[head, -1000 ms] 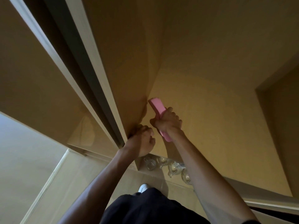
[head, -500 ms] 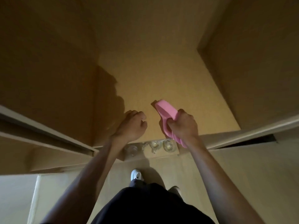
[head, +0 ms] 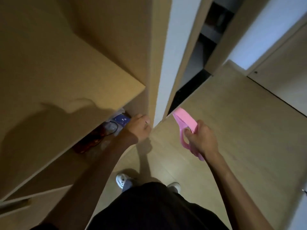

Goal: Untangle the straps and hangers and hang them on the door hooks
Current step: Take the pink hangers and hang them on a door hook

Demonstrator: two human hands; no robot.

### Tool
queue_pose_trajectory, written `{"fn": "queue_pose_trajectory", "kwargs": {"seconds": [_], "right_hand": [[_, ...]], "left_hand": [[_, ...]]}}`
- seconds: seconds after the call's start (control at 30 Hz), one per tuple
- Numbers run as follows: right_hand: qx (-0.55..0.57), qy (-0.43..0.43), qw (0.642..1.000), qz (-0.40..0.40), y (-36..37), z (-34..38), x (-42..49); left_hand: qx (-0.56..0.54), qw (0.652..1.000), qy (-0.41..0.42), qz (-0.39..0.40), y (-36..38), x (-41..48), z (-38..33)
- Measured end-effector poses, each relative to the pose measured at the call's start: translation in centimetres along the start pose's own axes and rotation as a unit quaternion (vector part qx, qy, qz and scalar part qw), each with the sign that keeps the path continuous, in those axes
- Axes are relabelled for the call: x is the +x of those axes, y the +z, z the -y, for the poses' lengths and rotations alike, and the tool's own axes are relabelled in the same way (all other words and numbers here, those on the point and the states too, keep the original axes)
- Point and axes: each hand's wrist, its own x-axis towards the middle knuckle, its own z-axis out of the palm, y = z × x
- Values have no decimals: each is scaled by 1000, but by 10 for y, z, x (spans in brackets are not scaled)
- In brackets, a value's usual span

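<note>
I watch the hands drop from the hooks as the view swings floorward. R hand [head: 202, 140] still grips the pink hanger [head: 184, 119], unhung, just beside the door edge [head: 166, 63]. L hand [head: 139, 127] curls below the shelf corner [head: 142, 87]; can't tell if it's holding anything. Hanging prob. still pending.

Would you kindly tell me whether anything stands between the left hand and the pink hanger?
Yes. The white door edge stands between the left hand and the pink hanger that the right hand grips; below its corner only floor separates them.
</note>
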Motion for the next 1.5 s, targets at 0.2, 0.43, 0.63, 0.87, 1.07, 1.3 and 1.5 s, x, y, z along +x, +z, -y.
{"fn": "queue_pose_trajectory", "kwargs": {"seconds": [0.2, 0.43, 0.63, 0.87, 1.07, 1.3, 1.5], "right_hand": [[14, 121, 991, -55, -45, -136, -22], [62, 252, 961, -100, -69, -243, -57], [91, 313, 940, -104, -83, -279, -50], [89, 331, 931, -123, -123, -306, 23], [117, 359, 915, -139, -165, -320, 87], [106, 406, 898, -134, -196, -350, 129], [117, 431, 886, -124, -230, -400, 174]], "left_hand": [[63, 991, 22, 116, 80, 30, -79], [142, 966, 76, 201, 153, 49, -144], [168, 952, 94, 239, 182, 75, -182], [181, 940, 123, 263, 203, 155, -230], [169, 935, 157, 271, 208, 237, -305], [176, 924, 205, 272, 227, 314, -405], [195, 914, 213, 285, 255, 365, -475]]}}
